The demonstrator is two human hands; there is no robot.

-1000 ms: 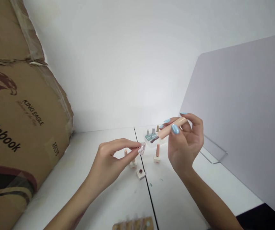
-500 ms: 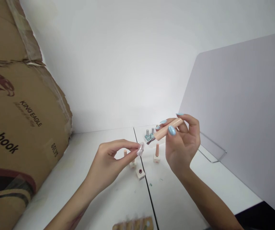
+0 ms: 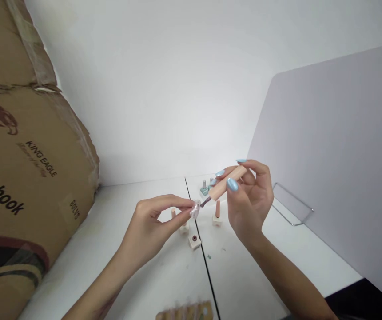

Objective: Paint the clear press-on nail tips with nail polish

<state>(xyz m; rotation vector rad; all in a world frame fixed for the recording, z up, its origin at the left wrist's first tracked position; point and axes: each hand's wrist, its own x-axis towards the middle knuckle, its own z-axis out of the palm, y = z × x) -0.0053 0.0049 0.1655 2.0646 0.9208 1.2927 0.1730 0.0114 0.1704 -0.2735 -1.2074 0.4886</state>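
Observation:
My left hand (image 3: 147, 226) pinches a small, clear, glossy piece that looks like a false nail (image 3: 195, 209) between thumb and fingertips. My right hand (image 3: 249, 200) holds a peach nail polish cap with its brush (image 3: 227, 182), tilted down to the left. The dark brush tip (image 3: 205, 202) is right beside the clear piece, and it looks to be touching its edge or very close. Behind that hand, the teal nail polish bottles (image 3: 204, 188) are partly hidden. Below my hands stand a peach-capped bottle (image 3: 216, 215) and an open cream cube-shaped bottle (image 3: 194, 240).
Another cream bottle (image 3: 184, 226) stands behind my left hand on the white table (image 3: 244, 275), which has a dark seam. A cardboard box (image 3: 27, 178) lies left, a lilac panel (image 3: 331, 155) and wire stand (image 3: 292, 204) right, and a wooden strip (image 3: 186, 312) at the near edge.
My right hand has moved left, bringing the brush tip from beside the teal bottles to the clear piece. My left hand stays nearly still, and the view has shifted slightly.

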